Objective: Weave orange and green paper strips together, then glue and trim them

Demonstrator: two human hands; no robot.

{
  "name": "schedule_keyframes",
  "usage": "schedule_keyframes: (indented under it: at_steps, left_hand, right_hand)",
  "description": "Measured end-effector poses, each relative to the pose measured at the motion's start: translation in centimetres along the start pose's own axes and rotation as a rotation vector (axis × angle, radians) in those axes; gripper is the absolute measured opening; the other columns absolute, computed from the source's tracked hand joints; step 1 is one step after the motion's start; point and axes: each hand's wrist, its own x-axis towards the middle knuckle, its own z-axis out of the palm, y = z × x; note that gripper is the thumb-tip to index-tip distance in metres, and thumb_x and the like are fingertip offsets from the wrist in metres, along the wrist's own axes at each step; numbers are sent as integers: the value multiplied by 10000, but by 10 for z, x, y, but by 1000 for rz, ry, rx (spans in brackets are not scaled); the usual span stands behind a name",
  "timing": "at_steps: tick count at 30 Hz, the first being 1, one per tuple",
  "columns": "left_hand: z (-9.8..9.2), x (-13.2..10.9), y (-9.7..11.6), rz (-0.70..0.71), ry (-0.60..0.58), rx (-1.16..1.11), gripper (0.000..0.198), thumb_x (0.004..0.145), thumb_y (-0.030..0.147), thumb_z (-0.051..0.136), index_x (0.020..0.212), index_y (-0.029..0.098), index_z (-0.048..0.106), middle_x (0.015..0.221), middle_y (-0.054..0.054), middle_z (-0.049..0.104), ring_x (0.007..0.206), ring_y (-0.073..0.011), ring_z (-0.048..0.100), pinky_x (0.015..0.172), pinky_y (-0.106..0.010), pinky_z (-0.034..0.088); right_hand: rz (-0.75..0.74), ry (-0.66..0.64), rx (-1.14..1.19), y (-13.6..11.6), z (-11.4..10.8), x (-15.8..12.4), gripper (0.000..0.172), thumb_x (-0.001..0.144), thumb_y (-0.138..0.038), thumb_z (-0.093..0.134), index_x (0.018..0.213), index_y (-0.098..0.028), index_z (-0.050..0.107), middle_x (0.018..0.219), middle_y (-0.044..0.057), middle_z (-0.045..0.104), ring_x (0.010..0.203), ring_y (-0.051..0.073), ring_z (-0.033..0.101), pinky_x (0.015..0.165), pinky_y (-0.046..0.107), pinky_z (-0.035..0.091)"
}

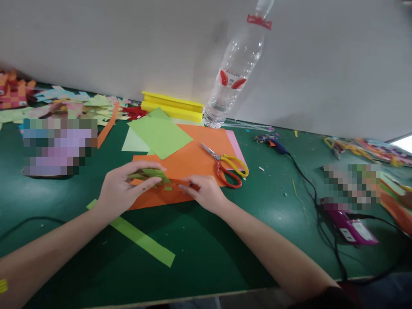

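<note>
A folded green paper piece (151,174) is held over the orange sheet (193,148) by the left hand (133,186), its thumb and fingers closed around it. The right hand (204,193) is brought in just beside it, fingertips narrowed at an orange strip (175,182); whether that strip is gripped cannot be told. Closest in the way are the scissors (219,158), laid on the orange sheet beyond the right hand with blades pointed away to the left. Behind the hands, a light green sheet (161,134) is overlapped onto the orange one, backed by yellow folded paper (172,106) and a bottle (234,64) stood near the grey panel (112,47). Paper scraps (71,98) are heaped at far left. The left forearm is crossed over a green strip (144,240). On the right, a cable (299,174) is trailed from the glue gun (273,142) past a magenta box (349,225). The green tabletop (206,262) is bounded by its near edge below and the panel behind; room is offered between scissors and cable.
</note>
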Motion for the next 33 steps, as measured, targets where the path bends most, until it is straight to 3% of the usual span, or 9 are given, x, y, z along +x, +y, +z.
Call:
schedule_keyframes:
  at_steps: [3,5,10,16,22,27,33]
  left_hand:
    - [1,5,-5,-27,-4,-133,513,738,365,701,1208,252,531,1130,-42,652,984,-229,638,888,-378,521]
    - [3,8,-11,-85,-33,-129,583,726,415,696,1245,231,501,1186,-69,627,1058,-255,605,936,-403,489]
    - [4,10,-20,-245,-70,83,384,783,499,599,1019,201,657,983,-61,709,897,-257,661,805,-377,538]
    - [4,8,-19,-233,-158,209,385,862,517,478,885,197,691,894,-28,722,829,-226,657,742,-317,523]
    - [5,7,-20,-204,-276,203,355,836,504,508,920,227,713,967,-24,728,890,-233,669,765,-307,528]
    - [10,3,-16,-183,-430,164,354,836,478,515,1005,232,706,1024,-17,717,922,-215,671,790,-280,531]
    - [14,1,-17,-167,-469,154,359,839,494,513,1009,243,706,931,-14,735,787,-211,689,684,-279,546]
  right_hand:
    - [73,86,1,4,-3,3,305,855,-431,546,707,-172,610,652,20,637,609,133,602,556,237,420]
    - [129,140,82,8,-5,4,333,836,-468,556,676,-177,581,643,18,612,640,156,633,549,245,440]
    - [227,152,347,15,-10,7,334,794,-499,594,679,-189,547,645,6,580,669,183,667,537,259,484]
    - [154,9,370,10,-17,6,343,777,-516,607,848,-184,652,822,31,666,799,177,626,680,286,505]
    - [77,-26,694,14,-22,9,422,827,-556,516,1018,-207,654,961,37,678,939,188,623,850,319,478]
    - [232,13,742,18,-19,12,409,751,-517,632,1008,-199,645,918,32,686,844,161,638,766,289,497]
    - [236,-46,537,9,-16,11,321,778,-489,609,814,-171,636,711,-8,620,626,97,568,560,218,438]
